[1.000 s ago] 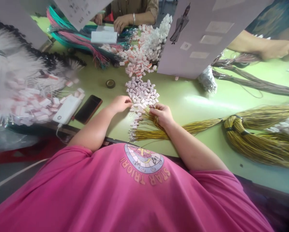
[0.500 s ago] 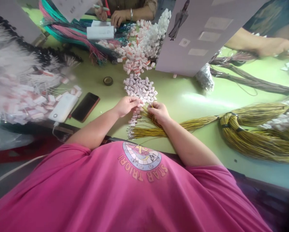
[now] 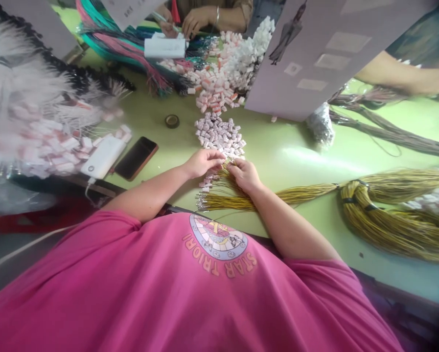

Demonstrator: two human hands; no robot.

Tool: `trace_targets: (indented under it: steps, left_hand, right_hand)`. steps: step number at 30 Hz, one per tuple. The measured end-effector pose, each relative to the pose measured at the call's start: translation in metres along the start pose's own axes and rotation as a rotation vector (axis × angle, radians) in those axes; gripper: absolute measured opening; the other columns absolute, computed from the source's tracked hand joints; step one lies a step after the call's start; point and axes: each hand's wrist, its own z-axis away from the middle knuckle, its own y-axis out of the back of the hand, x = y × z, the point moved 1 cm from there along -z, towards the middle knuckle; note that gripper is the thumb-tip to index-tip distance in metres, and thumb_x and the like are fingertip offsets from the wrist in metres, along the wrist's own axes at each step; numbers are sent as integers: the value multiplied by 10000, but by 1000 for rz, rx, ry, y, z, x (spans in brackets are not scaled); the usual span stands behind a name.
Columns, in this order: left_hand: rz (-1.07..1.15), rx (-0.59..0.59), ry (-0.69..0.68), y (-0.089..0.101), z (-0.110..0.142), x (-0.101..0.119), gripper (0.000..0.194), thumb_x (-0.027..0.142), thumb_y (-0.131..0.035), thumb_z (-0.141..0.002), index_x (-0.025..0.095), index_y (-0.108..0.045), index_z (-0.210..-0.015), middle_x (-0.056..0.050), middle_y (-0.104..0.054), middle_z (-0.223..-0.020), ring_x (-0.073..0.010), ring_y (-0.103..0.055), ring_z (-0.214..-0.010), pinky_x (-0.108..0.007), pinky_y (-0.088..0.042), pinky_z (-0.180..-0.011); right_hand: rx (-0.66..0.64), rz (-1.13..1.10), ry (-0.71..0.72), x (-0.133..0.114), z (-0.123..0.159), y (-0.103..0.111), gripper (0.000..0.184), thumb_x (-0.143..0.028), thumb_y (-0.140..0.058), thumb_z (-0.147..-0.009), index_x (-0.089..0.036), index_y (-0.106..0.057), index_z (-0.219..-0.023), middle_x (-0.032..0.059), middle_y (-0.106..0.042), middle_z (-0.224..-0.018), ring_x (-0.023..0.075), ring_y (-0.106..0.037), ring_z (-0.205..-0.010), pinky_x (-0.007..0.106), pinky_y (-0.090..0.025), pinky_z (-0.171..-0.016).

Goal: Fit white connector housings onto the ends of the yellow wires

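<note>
Currently, the bare right hand (image 3: 245,174) pinches several thin yellow-and-black wires (image 3: 229,175) between thumb and curled fingers; the wire ends fan out to the left of these fingers. The bare left hand (image 3: 205,163) is positioned directly opposite, thumb and index fingertips close together and next to the right fingertips. Whether the left fingers grip a part cannot be determined at this size. A pile of small white plastic connector housings (image 3: 219,134) lies just beyond both sets of fingertips. Below the left fingers, nearer the body, further white housings (image 3: 206,184) lie beside the metal-tipped yellow-and-black wire bundle (image 3: 226,201).
</note>
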Motion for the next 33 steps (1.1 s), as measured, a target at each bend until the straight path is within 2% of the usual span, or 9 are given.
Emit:
trace_targets:
  steps: [5, 9, 13, 16, 22, 24, 27, 30, 33]
  left_hand:
    - [-96, 12, -19, -2, 1, 1, 201, 221, -659, -780, 118, -657, -952, -39, -682, -820, -99, -619, -690, -255, -520, -687]
    - [-285, 30, -125, -4, 2, 4, 191, 222, -664, -763, 114, -692, -918, -67, -708, -905, -135, -643, -782, -285, -518, -767]
    - [-341, 87, -134, -4, 1, 3, 211, 235, -656, -762, 114, -708, -927, -78, -721, -911, -155, -658, -795, -295, -522, -772]
    - [-348, 109, -112, -6, 0, 1, 222, 242, -659, -757, 114, -712, -930, -77, -724, -907, -155, -660, -782, -294, -523, -764]
    - [-450, 48, -197, -10, 0, 8, 165, 219, -643, -760, 123, -722, -868, -66, -715, -869, -149, -642, -774, -285, -504, -753]
    - [-512, 57, -244, -1, 0, 13, 184, 234, -648, -760, 133, -722, -895, -71, -705, -915, -147, -631, -791, -289, -494, -775]
    - [-630, 133, -267, 25, 0, 20, 210, 253, -666, -743, 165, -714, -927, -69, -674, -983, -146, -597, -782, -295, -474, -775]
    - [-764, 148, -135, 51, -1, 20, 169, 261, -686, -714, 186, -715, -862, -63, -666, -897, -169, -571, -755, -301, -448, -750]
    - [-852, 38, -46, 61, -3, 13, 225, 281, -743, -636, 197, -716, -843, -55, -649, -831, -177, -553, -726, -293, -432, -730]
  right_hand:
    - [-7, -26, -3, -2, -2, -2, 229, -356, -517, -751, -164, -529, -625, -33, -462, -580, 102, -390, -584, 256, -323, -584]
    - [-19, -40, -4, -1, -2, -3, 216, -347, -529, -744, -159, -559, -642, -30, -501, -592, 103, -413, -589, 251, -335, -586]
    - [-18, -42, -39, 1, -1, -2, 261, -383, -553, -747, -160, -560, -611, -32, -500, -546, 95, -409, -542, 249, -340, -563]
    - [-17, -68, -71, 1, 0, -1, 225, -359, -571, -731, -159, -577, -629, -32, -505, -537, 95, -410, -527, 248, -339, -548]
    - [24, -69, -49, 4, -1, -3, 223, -342, -578, -719, -171, -523, -587, -50, -448, -508, 91, -385, -531, 244, -324, -545]
    - [53, -92, -54, 6, -1, -2, 236, -358, -594, -710, -166, -538, -584, -43, -476, -520, 94, -404, -538, 249, -330, -549]
    - [131, -206, -73, 8, -2, 1, 199, -350, -645, -659, -153, -615, -653, -31, -547, -580, 103, -450, -570, 258, -360, -576]
    - [143, -366, -157, 9, -3, 3, 218, -298, -692, -579, -148, -667, -735, -24, -594, -609, 115, -491, -577, 268, -394, -588]
    - [100, -457, -214, 9, -3, 2, 233, -266, -692, -545, -147, -677, -745, -15, -610, -587, 122, -511, -554, 273, -410, -570]
